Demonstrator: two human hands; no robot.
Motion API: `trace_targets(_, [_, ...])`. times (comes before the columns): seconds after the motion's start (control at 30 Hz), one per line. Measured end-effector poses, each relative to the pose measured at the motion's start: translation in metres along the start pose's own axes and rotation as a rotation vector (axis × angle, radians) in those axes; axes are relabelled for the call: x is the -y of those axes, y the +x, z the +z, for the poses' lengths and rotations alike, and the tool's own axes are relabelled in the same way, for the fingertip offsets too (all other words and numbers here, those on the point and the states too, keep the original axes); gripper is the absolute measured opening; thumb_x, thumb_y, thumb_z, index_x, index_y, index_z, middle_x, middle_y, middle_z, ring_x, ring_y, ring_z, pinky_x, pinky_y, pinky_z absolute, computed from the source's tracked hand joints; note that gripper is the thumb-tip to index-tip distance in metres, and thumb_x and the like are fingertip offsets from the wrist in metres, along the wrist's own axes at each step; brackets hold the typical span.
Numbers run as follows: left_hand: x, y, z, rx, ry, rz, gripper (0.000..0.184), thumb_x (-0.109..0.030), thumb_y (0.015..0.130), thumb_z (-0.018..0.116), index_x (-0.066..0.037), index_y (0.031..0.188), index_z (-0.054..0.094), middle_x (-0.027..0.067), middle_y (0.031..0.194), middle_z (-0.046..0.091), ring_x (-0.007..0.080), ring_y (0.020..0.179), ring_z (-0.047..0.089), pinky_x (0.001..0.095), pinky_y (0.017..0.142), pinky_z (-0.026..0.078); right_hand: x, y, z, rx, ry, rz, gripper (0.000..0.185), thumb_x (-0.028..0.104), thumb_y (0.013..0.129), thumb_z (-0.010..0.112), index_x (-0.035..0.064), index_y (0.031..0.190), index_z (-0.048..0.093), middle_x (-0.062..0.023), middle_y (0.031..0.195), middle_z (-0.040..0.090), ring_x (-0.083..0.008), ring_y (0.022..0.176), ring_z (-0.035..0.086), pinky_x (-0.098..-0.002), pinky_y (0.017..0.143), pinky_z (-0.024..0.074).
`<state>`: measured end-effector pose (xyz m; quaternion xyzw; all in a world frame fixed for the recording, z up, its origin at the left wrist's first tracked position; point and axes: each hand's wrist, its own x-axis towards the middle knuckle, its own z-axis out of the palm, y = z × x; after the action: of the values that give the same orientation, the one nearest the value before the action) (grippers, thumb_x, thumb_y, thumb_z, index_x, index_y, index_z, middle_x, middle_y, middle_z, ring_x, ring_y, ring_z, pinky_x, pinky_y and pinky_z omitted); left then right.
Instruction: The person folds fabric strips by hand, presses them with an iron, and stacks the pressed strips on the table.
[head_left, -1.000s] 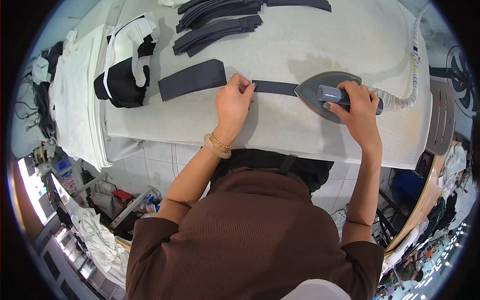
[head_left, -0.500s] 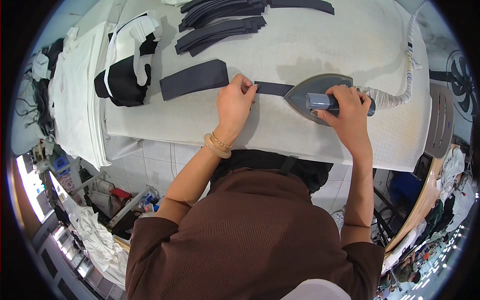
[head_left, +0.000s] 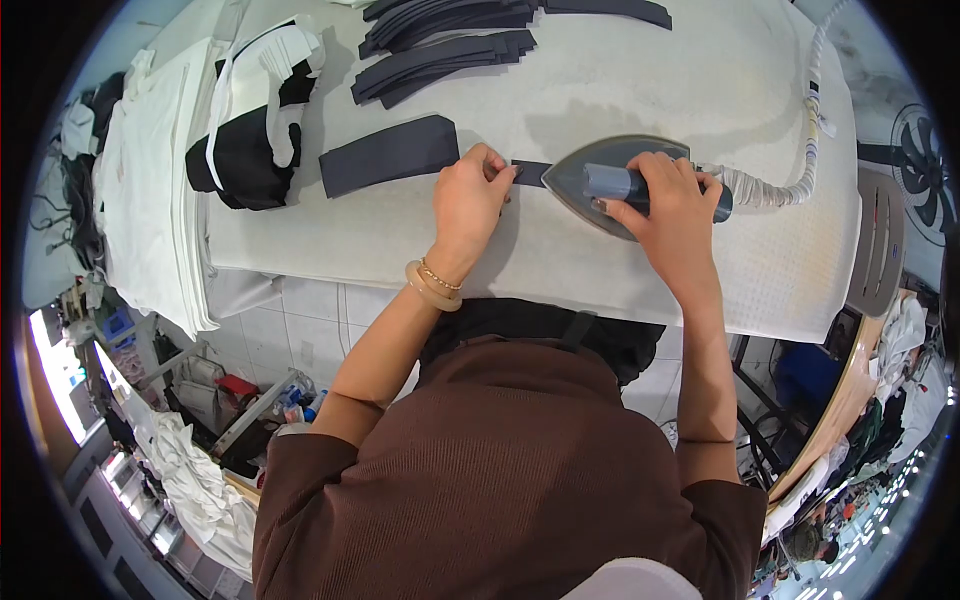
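Note:
My left hand (head_left: 468,205) pinches the left end of a narrow dark fabric strip (head_left: 529,173) lying on the pale padded table. Over the strip's right part rests a grey iron (head_left: 572,178), its tip pointing left toward my left fingers, a short stretch of strip showing between them. My right hand (head_left: 672,222) is wrapped round the iron's handle. Left of my left hand lies a wider dark fabric piece (head_left: 388,157). The part of the strip beneath the iron is hidden.
Stacks of dark strips (head_left: 445,66) lie at the back of the table (head_left: 340,245). A black and white bundle (head_left: 250,150) sits at the left, beside layered white cloth (head_left: 150,200). The iron's wrapped hose (head_left: 765,190) runs right, near a fan (head_left: 920,170).
The iron, with my right hand round its handle, has moved left along the strip, covering more of it. My left hand has stayed almost in place.

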<state>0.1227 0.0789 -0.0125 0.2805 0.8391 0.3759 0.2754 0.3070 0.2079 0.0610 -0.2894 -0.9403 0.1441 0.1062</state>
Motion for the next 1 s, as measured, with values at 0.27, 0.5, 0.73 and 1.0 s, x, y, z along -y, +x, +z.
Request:
trace_targets(0.27, [-0.002, 0.008, -0.008, 0.073, 0.05, -0.03, 0.015, -0.014, 0.088, 0.07, -0.002, 0.081, 0.065, 0.0038, 0.06, 0.065, 0.0091, 0.049, 0.057, 0.0253, 0.047, 0.042, 0.009, 0.005, 0.007, -0.024, -0.007, -0.055, 0.04, 0.029, 0.071, 0.083, 0.0103, 0.098, 0.061, -0.0017, 0.088, 0.059, -0.0234, 0.089, 0.054, -0.0448, 0.091, 0.0335])
trace_targets(0.5, [-0.003, 0.011, -0.016, 0.081, 0.053, -0.033, 0.014, -0.014, 0.087, 0.07, -0.001, 0.084, 0.067, 0.0053, 0.061, 0.066, 0.0099, 0.051, 0.06, 0.0258, 0.049, 0.045, 0.014, 0.007, 0.006, 0.032, 0.0, -0.075, 0.04, 0.028, 0.071, 0.083, 0.0096, 0.098, 0.061, -0.0025, 0.088, 0.059, -0.0234, 0.089, 0.054, -0.0451, 0.092, 0.034])
trace_targets(0.73, [0.0, 0.011, -0.018, 0.069, 0.042, -0.017, 0.013, -0.013, 0.088, 0.069, 0.0, 0.085, 0.067, 0.0047, 0.061, 0.066, 0.009, 0.051, 0.06, 0.025, 0.047, 0.044, 0.02, 0.01, 0.011, -0.006, -0.001, -0.065, 0.039, 0.029, 0.072, 0.082, 0.0086, 0.098, 0.061, -0.0027, 0.088, 0.059, -0.0236, 0.088, 0.054, -0.0454, 0.092, 0.034])
trace_targets(1.0, [-0.012, 0.005, -0.044, -0.047, -0.101, -0.077, 0.016, -0.016, 0.087, 0.07, 0.0, 0.084, 0.066, 0.006, 0.061, 0.067, 0.0121, 0.047, 0.061, 0.0264, 0.049, 0.046, 0.031, 0.013, 0.016, 0.0, -0.029, -0.025, 0.039, 0.032, 0.076, 0.079, 0.0098, 0.101, 0.06, -0.0026, 0.09, 0.061, -0.0245, 0.092, 0.054, -0.0449, 0.093, 0.0324])
